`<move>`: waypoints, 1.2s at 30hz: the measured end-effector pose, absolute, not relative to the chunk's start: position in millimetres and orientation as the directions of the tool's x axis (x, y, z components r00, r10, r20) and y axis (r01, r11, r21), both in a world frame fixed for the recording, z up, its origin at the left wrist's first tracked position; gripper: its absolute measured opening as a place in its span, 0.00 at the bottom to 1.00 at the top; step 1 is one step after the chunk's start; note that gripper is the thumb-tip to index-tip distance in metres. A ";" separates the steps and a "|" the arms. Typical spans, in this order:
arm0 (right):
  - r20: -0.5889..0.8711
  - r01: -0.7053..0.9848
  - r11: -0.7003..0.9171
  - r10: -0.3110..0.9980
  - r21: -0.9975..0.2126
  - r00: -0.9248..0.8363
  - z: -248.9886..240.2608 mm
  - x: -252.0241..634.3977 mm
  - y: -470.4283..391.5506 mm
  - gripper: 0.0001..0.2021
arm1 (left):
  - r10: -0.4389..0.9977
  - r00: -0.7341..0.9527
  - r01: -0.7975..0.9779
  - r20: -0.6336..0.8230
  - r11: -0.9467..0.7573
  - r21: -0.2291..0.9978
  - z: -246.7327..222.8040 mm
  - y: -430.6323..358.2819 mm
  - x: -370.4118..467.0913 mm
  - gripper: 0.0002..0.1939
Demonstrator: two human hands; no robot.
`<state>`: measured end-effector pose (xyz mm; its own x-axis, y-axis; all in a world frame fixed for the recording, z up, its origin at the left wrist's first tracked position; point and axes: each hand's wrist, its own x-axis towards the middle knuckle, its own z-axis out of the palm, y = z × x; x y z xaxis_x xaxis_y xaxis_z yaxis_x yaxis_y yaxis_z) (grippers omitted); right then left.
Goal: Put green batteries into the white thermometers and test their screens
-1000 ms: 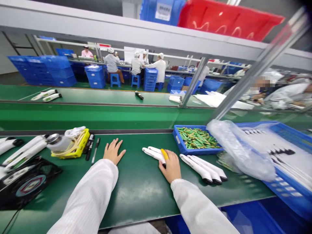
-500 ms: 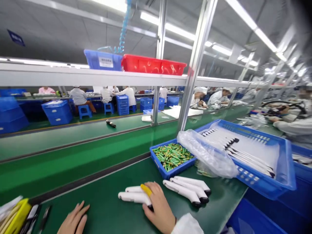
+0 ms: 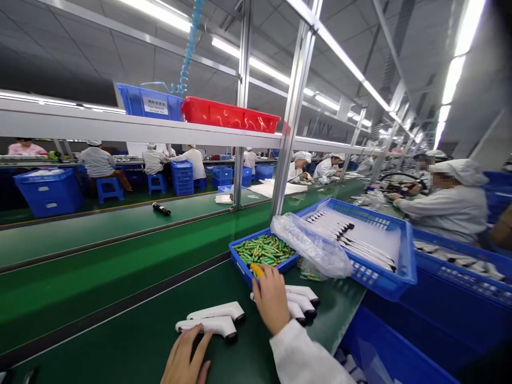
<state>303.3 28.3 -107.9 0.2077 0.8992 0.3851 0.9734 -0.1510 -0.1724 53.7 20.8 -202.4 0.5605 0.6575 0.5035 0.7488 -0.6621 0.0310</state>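
Two white angled handles with black ends (image 3: 214,325) lie side by side on the green bench. My left hand (image 3: 186,354) is at the near one, its spread fingertips on or just over its left part. My right hand (image 3: 272,298) has a yellow finger cover on one finger. It reaches over a second group of white handles (image 3: 304,298), fingers extended toward the near edge of a small blue tray (image 3: 243,269). That tray is full of small green cylinders (image 3: 266,249) with gold-coloured ends. My right hand partly covers the leftmost handle of this group.
A large blue crate (image 3: 408,266) with rows of slim white parts stands right of the tray, a clear plastic bag (image 3: 310,245) draped over its edge. A metal post (image 3: 290,117) rises behind. A co-worker (image 3: 452,202) sits at right. Blue and red bins (image 3: 232,114) rest on the shelf.
My right hand has left the two handles and moved to the second group beside the tray. My left hand has come right to the two handles. The view has turned right.
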 end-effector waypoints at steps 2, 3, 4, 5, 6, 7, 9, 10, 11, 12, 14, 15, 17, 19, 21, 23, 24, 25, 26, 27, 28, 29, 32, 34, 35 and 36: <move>0.319 0.953 -0.270 0.899 -0.136 0.300 -87.7 322.9 44.0 0.12 | 0.649 0.565 0.742 0.509 -0.670 0.030 -200.3 22.5 69.6 0.23; 0.287 0.950 -0.285 0.906 -0.124 0.309 -81.1 331.5 52.8 0.10 | 0.660 0.541 0.754 0.521 -0.656 0.048 -199.5 23.4 74.1 0.23; 0.256 0.952 -0.282 0.918 -0.117 0.303 -77.2 338.3 61.6 0.09 | 0.675 0.509 0.763 0.533 -0.641 0.083 -198.6 24.1 77.0 0.23; 0.225 0.955 -0.274 0.929 -0.110 0.293 -75.6 342.8 70.0 0.10 | 0.686 0.483 0.760 0.543 -0.637 0.128 -197.5 24.5 78.8 0.23; 0.196 0.958 -0.266 0.939 -0.105 0.283 -75.8 344.9 77.5 0.10 | 0.696 0.463 0.749 0.549 -0.639 0.177 -196.2 24.6 80.0 0.23; 0.175 0.960 -0.259 0.946 -0.104 0.274 -77.1 344.8 83.6 0.11 | 0.704 0.448 0.733 0.551 -0.642 0.225 -194.5 24.6 81.0 0.23; 0.156 0.962 -0.249 0.952 -0.112 0.264 -80.9 339.9 91.1 0.12 | 0.718 0.438 0.701 0.542 -0.650 0.295 -189.9 24.4 83.3 0.22; 0.156 0.962 -0.243 0.953 -0.124 0.261 -82.3 336.5 92.4 0.11 | 0.725 0.435 0.691 0.534 -0.649 0.318 -187.1 24.2 84.4 0.21; 0.161 0.961 -0.239 0.952 -0.143 0.260 -83.0 333.4 92.6 0.11 | 0.734 0.431 0.685 0.524 -0.644 0.339 -184.0 23.8 85.2 0.21; 0.169 0.957 -0.234 0.950 -0.169 0.262 -82.8 331.0 92.0 0.11 | 0.748 0.424 0.677 0.511 -0.636 0.369 -180.7 22.9 85.4 0.19; 0.201 0.944 -0.220 0.941 -0.246 0.272 -80.2 329.3 90.2 0.11 | 0.780 0.401 0.653 0.481 -0.612 0.446 -173.8 19.4 81.9 0.16; 0.226 0.932 -0.209 0.933 -0.296 0.281 -77.9 329.5 89.7 0.11 | 0.798 0.381 0.637 0.467 -0.592 0.493 -170.3 16.5 77.7 0.14; 0.286 0.895 -0.164 0.910 -0.416 0.300 -72.6 329.6 90.3 0.10 | 0.845 0.306 0.598 0.439 -0.529 0.602 -164.0 8.7 63.4 0.11; 0.344 0.832 -0.083 0.885 -0.549 0.315 -68.2 324.7 92.5 0.10 | 0.905 0.172 0.541 0.390 -0.418 0.730 -158.6 0.0 43.1 0.12; 0.381 0.732 0.038 0.871 -0.681 0.310 -67.0 310.4 94.5 0.10 | 0.953 0.021 0.429 0.302 -0.281 0.858 -154.2 -7.2 20.5 0.15; 0.389 0.581 0.176 0.882 -0.794 0.265 -70.4 285.2 94.3 0.12 | 0.978 -0.086 0.251 0.189 -0.162 0.954 -150.6 -10.9 -0.2 0.18; 0.387 0.489 0.238 0.893 -0.839 0.229 -73.9 269.1 92.9 0.15 | 0.984 -0.115 0.150 0.134 -0.116 0.982 -149.2 -11.3 -9.1 0.18; 0.383 0.391 0.289 0.904 -0.874 0.188 -78.6 251.7 90.5 0.18 | 0.988 -0.131 0.051 0.086 -0.080 0.996 -148.1 -10.8 -16.9 0.19; 0.378 0.293 0.325 0.914 -0.899 0.147 -84.2 233.9 87.2 0.21 | 0.990 -0.138 -0.040 0.043 -0.049 0.998 -147.4 -9.6 -23.6 0.19; 0.373 0.201 0.347 0.921 -0.916 0.110 -90.6 216.5 83.2 0.23 | 0.990 -0.139 -0.120 0.004 -0.021 0.993 -147.2 -8.2 -29.1 0.20; 0.366 0.117 0.357 0.928 -0.927 0.073 -97.3 200.6 78.6 0.25 | 0.990 -0.135 -0.186 -0.030 0.005 0.982 -147.4 -6.6 -33.5 0.21; 0.356 0.044 0.354 0.934 -0.934 0.035 -104.1 186.8 73.7 0.25 | 0.990 -0.125 -0.240 -0.061 0.030 0.970 -147.9 -5.3 -36.7 0.23; 0.313 -0.109 0.304 0.946 -0.946 -0.077 -121.9 160.8 58.8 0.22 | 0.989 -0.075 -0.328 -0.124 0.093 0.940 -150.0 -4.4 -38.7 0.26; 0.284 -0.170 0.261 0.951 -0.950 -0.124 -129.2 154.8 49.6 0.20 | 0.990 -0.058 -0.350 -0.129 0.101 0.931 -149.9 -6.3 -34.3 0.26; 0.264 -0.188 0.235 0.953 -0.954 -0.147 -131.2 153.8 45.3 0.19 | 0.991 -0.059 -0.352 -0.121 0.093 0.931 -149.0 -7.8 -31.3 0.26; 0.239 -0.191 0.205 0.955 -0.960 -0.177 -132.2 153.3 41.1 0.18 | 0.992 -0.064 -0.352 -0.109 0.080 0.933 -147.5 -9.6 -28.3 0.27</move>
